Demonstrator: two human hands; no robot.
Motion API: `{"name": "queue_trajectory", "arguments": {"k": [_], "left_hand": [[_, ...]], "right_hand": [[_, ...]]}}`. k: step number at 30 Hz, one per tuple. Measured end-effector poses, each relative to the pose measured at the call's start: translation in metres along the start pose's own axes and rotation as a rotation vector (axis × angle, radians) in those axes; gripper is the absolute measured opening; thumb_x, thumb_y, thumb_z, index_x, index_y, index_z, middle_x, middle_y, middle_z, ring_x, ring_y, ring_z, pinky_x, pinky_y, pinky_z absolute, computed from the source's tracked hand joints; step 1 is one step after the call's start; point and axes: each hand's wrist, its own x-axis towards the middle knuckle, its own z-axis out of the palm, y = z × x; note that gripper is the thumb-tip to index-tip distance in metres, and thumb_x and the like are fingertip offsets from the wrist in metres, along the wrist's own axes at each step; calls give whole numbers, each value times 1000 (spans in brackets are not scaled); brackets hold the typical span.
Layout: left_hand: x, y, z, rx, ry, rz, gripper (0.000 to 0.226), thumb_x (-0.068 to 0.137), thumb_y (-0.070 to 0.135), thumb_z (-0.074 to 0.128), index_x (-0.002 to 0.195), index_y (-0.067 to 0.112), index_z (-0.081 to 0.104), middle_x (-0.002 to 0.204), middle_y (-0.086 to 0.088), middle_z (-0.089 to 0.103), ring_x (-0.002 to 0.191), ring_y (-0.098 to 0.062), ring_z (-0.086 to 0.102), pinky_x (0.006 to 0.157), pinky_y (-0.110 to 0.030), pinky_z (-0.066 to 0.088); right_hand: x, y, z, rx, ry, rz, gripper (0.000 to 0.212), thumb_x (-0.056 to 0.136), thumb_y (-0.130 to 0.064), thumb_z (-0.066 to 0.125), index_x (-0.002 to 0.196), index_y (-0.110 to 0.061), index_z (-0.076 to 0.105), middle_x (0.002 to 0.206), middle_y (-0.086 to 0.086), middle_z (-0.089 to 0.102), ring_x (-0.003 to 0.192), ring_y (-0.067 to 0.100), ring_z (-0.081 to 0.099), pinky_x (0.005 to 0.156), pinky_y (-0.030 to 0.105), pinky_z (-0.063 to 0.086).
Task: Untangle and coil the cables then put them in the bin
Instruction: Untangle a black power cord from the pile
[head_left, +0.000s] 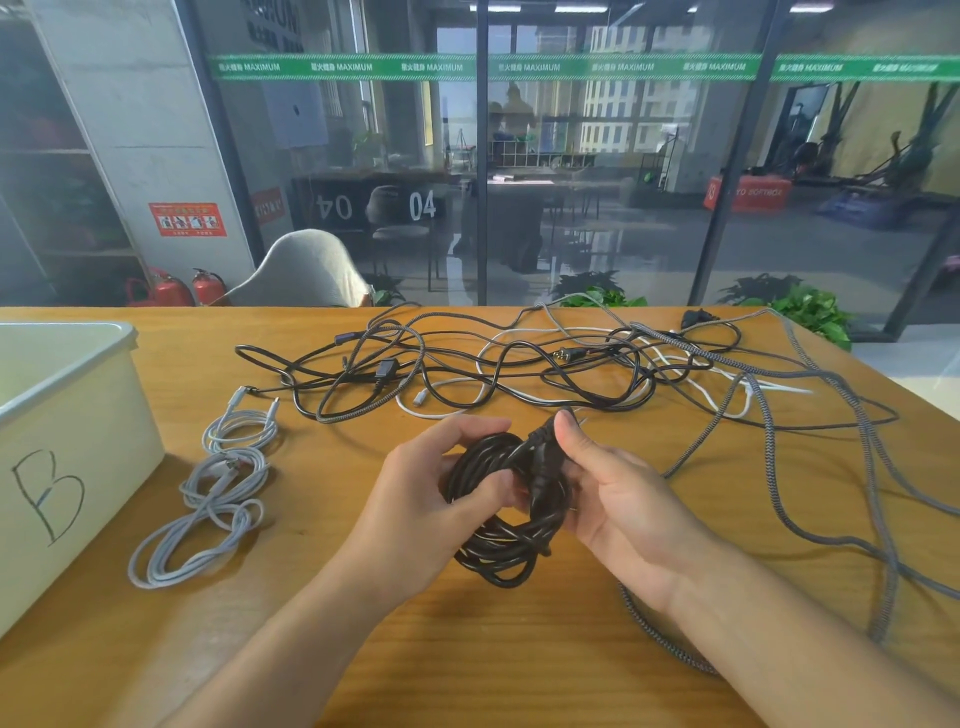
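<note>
While our left hand (415, 499) and right hand (618, 493) clasp the coiled black power cable (506, 519) above the wooden bench's (519, 649) near edge, two grey coils (208, 499) await the white plastic bin (67, 415), and a far-edge tangle (545, 369) remains.

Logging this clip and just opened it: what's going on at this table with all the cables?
A person is coiling a black power cable, holding the bundle in the left hand while the right hand pinches its plug end against the coil. Two grey cables lie already coiled beside the bin marked B, not yet inside it. A tangle of black, white and braided cables still sprawls across the far side of the wooden table.
</note>
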Motion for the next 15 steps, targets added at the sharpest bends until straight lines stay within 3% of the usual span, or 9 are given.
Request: {"name": "queue_trajectory", "arguments": {"k": [5, 9, 12, 15], "left_hand": [[-1, -5, 2, 100, 19, 22, 34, 95, 11, 73, 124, 27, 65, 101, 3, 77, 87, -21, 75, 85, -44, 61], [-1, -12, 3, 297, 21, 18, 26, 92, 45, 75, 115, 36, 67, 97, 11, 73, 81, -13, 70, 70, -30, 56], [-1, -12, 3, 470, 34, 19, 40, 85, 67, 64, 116, 41, 68, 92, 16, 71, 72, -4, 63, 63, -18, 47], [0, -14, 3, 429, 53, 6, 46, 85, 70, 57, 121, 43, 67, 102, 19, 73, 86, -6, 69, 74, -29, 56]], "right_hand": [[2, -2, -5, -101, -44, -12, 56, 97, -48, 58, 116, 2, 73, 115, 21, 75, 99, 26, 73, 90, 35, 60], [0, 0, -5, -349, 6, -153, 45, 87, -46, 73, 108, -6, 74, 104, 14, 78, 91, 23, 73, 87, 37, 61], [0, 6, -4, -476, -7, -216, 35, 85, -45, 75, 102, -15, 75, 93, 1, 77, 89, 16, 72, 88, 38, 60], [3, 4, -8, -692, -37, -269, 25, 90, -41, 75, 110, -26, 76, 103, -13, 77, 104, 6, 70, 92, 27, 55]]}}
